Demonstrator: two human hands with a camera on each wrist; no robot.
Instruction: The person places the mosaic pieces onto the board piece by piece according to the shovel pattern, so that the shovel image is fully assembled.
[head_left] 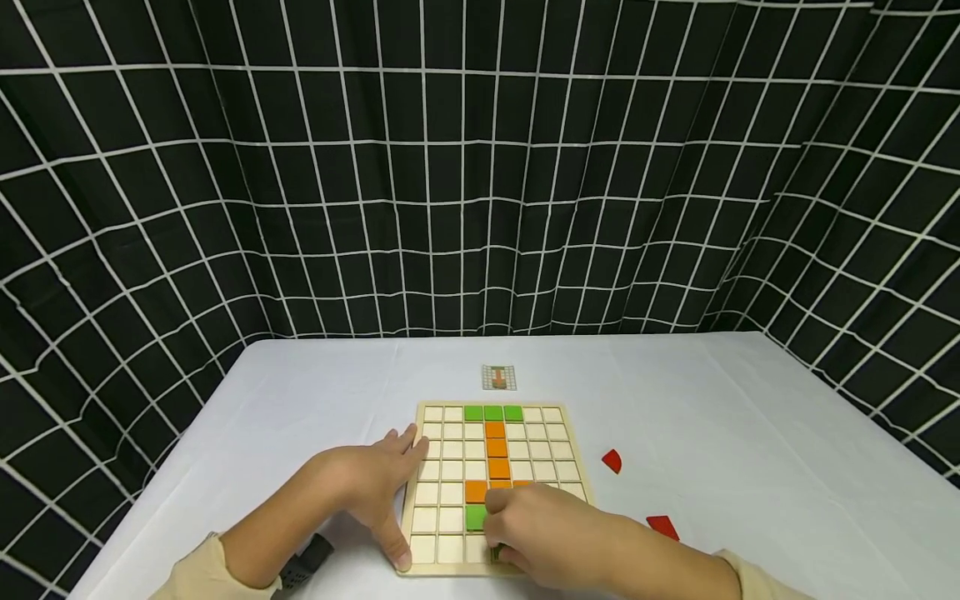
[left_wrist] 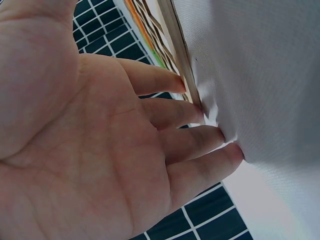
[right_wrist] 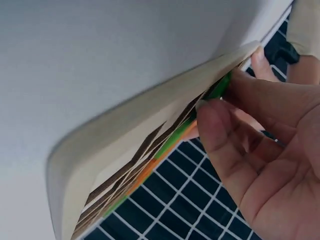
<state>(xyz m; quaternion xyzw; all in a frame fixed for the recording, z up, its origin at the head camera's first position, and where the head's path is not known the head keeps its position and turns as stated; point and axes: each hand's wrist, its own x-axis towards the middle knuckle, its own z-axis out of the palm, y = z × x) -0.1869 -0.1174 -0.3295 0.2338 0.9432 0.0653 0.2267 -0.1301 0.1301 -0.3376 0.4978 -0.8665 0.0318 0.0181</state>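
A wooden grid board (head_left: 450,495) lies on the white table. Three green tiles (head_left: 492,413) fill part of its far row, and a column of orange tiles (head_left: 497,448) runs down from them. Lower down sit an orange tile (head_left: 476,492) and a green tile (head_left: 475,517). My left hand (head_left: 375,483) rests along the board's left edge, fingers extended and thumb at the near-left corner. With thumb and fingers, my right hand (head_left: 551,533) pinches a green tile (right_wrist: 220,87) low over the near rows. That hand hides several cells.
A small pattern card (head_left: 498,377) lies beyond the board. To the right are a red quarter-round piece (head_left: 612,461) and another red piece (head_left: 663,527). A black device (head_left: 307,560) is beside the left forearm. A black curtain with white grid lines (head_left: 465,167) stands behind the table.
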